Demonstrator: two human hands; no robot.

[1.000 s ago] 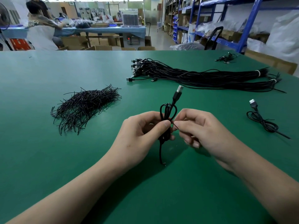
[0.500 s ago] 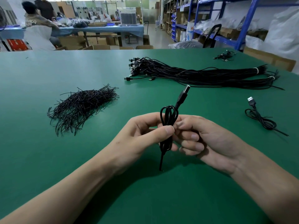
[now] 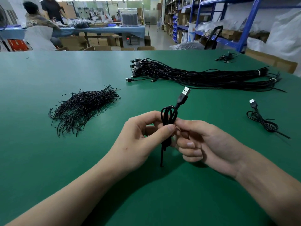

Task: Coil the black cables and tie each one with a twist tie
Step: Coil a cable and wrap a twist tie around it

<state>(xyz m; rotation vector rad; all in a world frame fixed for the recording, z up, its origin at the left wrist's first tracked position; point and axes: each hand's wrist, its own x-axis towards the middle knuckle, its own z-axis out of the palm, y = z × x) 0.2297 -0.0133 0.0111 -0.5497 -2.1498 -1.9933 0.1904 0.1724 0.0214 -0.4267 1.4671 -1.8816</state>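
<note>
A coiled black USB cable point(image 3: 168, 117) stands upright above the green table point(image 3: 48, 160), its plug pointing up and right, its tail hanging down to the table. My left hand point(image 3: 138, 144) pinches the coil's middle between thumb and fingers. My right hand point(image 3: 206, 144) has turned palm up, and its fingers are curled at the coil's waist, where the twist tie is too small to make out. A heap of black twist ties point(image 3: 83, 108) lies to the left. A long bundle of loose black cables point(image 3: 203, 75) lies at the back.
One coiled and tied cable point(image 3: 262, 121) lies at the right. A small tangle of cables point(image 3: 226, 57) sits near the far right edge. Beyond the table are blue shelving, cardboard boxes and people at another table.
My right hand rotated from palm down to palm up at the coil's waist. The coil tilted slightly, its plug now leaning further right. My left hand kept its pinch.
</note>
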